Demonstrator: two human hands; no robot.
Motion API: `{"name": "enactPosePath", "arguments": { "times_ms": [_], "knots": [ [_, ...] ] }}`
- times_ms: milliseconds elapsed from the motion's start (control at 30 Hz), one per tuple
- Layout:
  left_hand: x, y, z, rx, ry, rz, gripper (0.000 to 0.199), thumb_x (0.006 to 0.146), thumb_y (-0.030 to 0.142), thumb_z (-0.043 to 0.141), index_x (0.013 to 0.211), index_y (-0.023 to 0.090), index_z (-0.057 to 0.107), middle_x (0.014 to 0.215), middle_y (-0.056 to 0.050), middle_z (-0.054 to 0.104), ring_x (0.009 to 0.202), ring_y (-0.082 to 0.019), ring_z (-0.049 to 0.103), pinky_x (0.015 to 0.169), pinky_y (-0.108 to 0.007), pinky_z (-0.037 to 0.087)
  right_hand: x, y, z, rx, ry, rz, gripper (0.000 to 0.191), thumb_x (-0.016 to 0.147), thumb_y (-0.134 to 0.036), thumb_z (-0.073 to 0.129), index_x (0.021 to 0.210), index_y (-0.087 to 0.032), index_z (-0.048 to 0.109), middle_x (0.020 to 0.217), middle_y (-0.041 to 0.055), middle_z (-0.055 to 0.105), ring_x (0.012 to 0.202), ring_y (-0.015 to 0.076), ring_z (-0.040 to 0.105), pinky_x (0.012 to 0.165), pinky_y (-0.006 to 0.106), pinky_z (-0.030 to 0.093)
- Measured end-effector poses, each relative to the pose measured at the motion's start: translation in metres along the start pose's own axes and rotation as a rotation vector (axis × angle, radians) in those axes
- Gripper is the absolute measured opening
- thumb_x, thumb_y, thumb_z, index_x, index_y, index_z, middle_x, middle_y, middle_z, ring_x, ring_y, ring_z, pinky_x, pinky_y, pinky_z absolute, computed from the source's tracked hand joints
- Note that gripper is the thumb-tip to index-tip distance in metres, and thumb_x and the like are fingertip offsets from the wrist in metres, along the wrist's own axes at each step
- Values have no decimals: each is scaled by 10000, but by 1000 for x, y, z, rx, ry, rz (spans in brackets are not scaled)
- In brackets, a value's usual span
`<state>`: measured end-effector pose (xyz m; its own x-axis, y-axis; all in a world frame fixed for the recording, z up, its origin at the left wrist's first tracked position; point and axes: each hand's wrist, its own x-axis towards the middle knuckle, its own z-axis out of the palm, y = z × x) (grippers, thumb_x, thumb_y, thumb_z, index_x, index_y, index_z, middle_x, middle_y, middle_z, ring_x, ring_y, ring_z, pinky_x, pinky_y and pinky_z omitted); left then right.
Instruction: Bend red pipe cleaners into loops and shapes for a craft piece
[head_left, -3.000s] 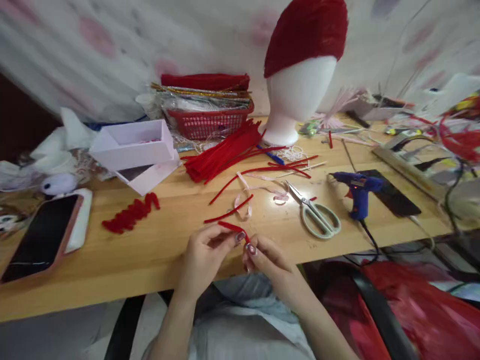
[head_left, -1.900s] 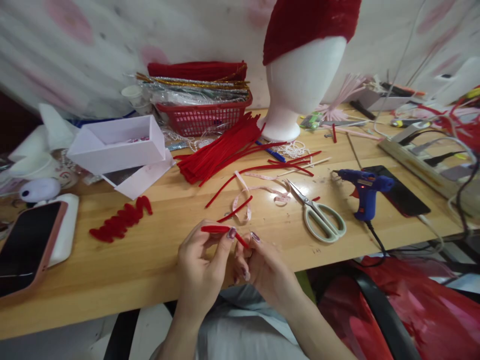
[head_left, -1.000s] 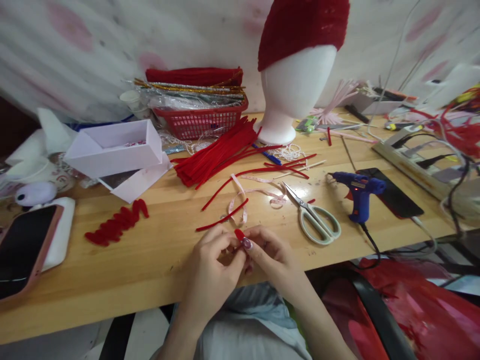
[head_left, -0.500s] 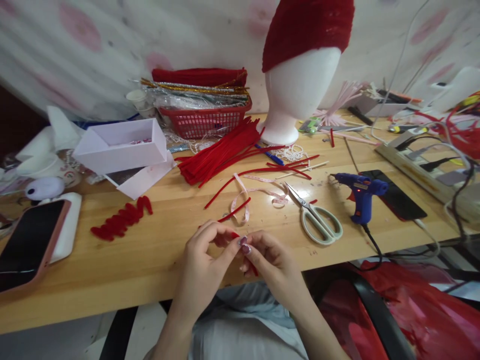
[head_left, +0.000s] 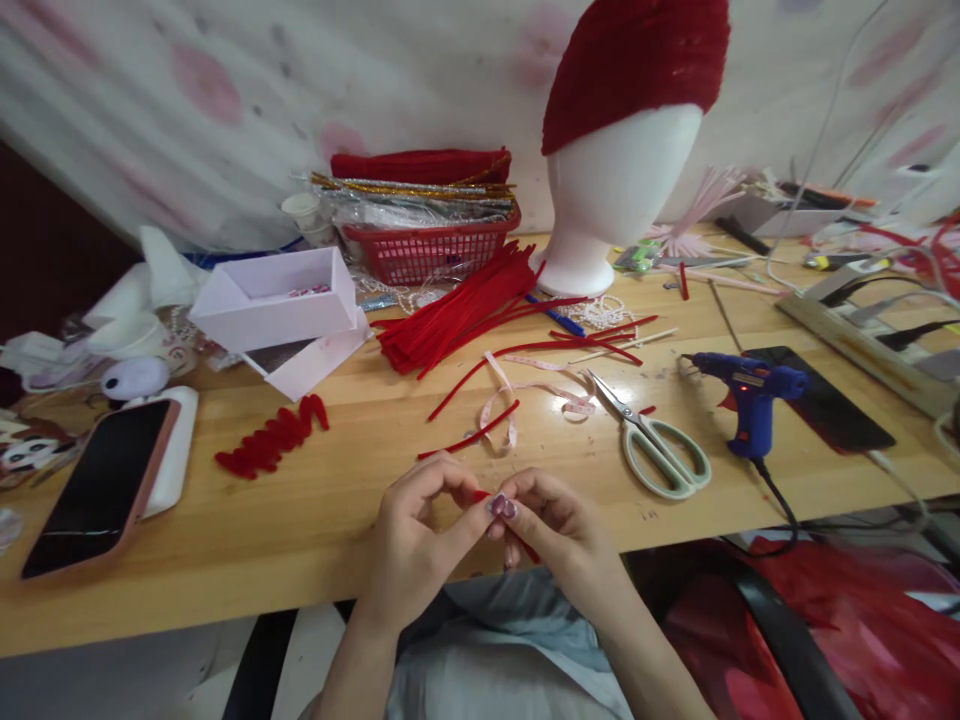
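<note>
Pipe cleaner point(head_left: 481, 496), mostly hidden, slants down rightward at the frame's lower centre, pinched equally by my nearly closed left hand point(head_left: 418, 540) and right hand point(head_left: 561, 532).

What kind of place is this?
Probably a craft table: there's a blue glue gun, scissors with pale green handles, and a bundle of fuzzy red stems.

The left hand point(head_left: 416, 545) and right hand point(head_left: 566, 535) are both bare, and so are the slim forearms point(head_left: 630, 625). What catches my eye is the thumbnails point(head_left: 498, 504): polished a glossy plum-mauve, with paler, silvery edges. Over the lap I see soft, creased cloth point(head_left: 510, 655), pale grey towards me, bluer further up; whether that's one garment or two, I can't tell.
</note>
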<state>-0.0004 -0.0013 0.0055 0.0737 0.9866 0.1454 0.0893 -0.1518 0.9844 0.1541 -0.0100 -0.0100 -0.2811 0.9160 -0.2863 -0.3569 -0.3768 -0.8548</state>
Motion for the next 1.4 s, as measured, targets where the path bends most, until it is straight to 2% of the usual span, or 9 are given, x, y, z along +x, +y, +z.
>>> {"name": "enactPosePath", "arguments": {
  "times_ms": [133, 267, 400, 567, 733, 933, 1033, 1267, 1400],
  "knots": [
    [1, -5, 10, -310, 140, -103, 223, 762, 288, 727, 654, 180, 565, 696, 24, 508, 630, -102, 488, 568, -201, 425, -3, -7, 8, -93, -83, 3, 305, 794, -466, 735, 843, -172, 673, 625, -23, 602, 467, 77, 511, 437, 194, 507],
    [1, -6, 16, -271, 240, -74, 206, 781, 272, 705, 671, 182, 555, 730, 23, 500, 652, -101, 494, 591, -198, 436, -3, -10, 12, -166, -128, -13, 350, 835, -485, 680, 707, -161, 652, 570, -29, 553, 448, 74, 482, 419, 182, 478],
    [-1, -4, 16, -80, 178, 11, 159, 809, 204, 654, 692, 192, 547, 758, 8, 521, 737, -135, 542, 682, -238, 463, -1, -8, 10, -146, -164, 11, 419, 859, -504, 640, 639, -147, 635, 528, -25, 548, 410, 69, 486, 416, 181, 466],
    [-1, -2, 17, 127, 67, 37, 112, 806, 120, 603, 729, 199, 579, 806, 4, 563, 792, -144, 554, 749, -253, 449, -4, -7, 8, -171, -57, -15, 436, 839, -505, 656, 597, -147, 600, 526, -22, 547, 379, 63, 462, 371, 173, 429],
    [2, -5, 17, -24, -35, -36, 90, 818, 137, 611, 758, 204, 609, 827, 10, 569, 834, -141, 557, 774, -247, 437, -9, -11, 10, -257, -7, -31, 456, 854, -531, 611, 586, -166, 565, 477, -30, 511, 349, 74, 440, 351, 188, 392],
    [6, 1, 17, -511, 59, -188, 123, 752, 211, 704, 674, 187, 612, 891, 4, 535, 770, -112, 513, 624, -195, 415, -10, -13, 14, -458, -25, -102, 458, 909, -461, 529, 560, -164, 548, 450, -17, 500, 377, 86, 450, 400, 201, 354],
    [8, 3, 18, -620, 106, -247, 152, 724, 249, 743, 665, 183, 620, 897, 2, 535, 770, -111, 507, 651, -194, 423, -11, -14, 17, -502, -9, -117, 434, 923, -399, 503, 563, -159, 548, 443, -20, 495, 380, 83, 449, 408, 195, 343],
    [4, -9, 26, -439, 17, -219, 67, 790, 262, 712, 799, 201, 685, 940, -17, 584, 954, -157, 551, 866, -237, 418, -10, -22, 20, -482, 35, -163, 346, 904, -306, 513, 584, -176, 501, 485, -31, 511, 398, 80, 462, 411, 179, 354],
    [8, -8, 17, -291, 63, -86, 106, 823, 239, 685, 745, 198, 627, 948, -12, 551, 957, -152, 554, 885, -250, 424, -8, -18, 17, -598, 53, -165, 351, 909, -281, 495, 574, -177, 498, 480, -28, 502, 423, 87, 465, 429, 186, 339]
  ]
}}
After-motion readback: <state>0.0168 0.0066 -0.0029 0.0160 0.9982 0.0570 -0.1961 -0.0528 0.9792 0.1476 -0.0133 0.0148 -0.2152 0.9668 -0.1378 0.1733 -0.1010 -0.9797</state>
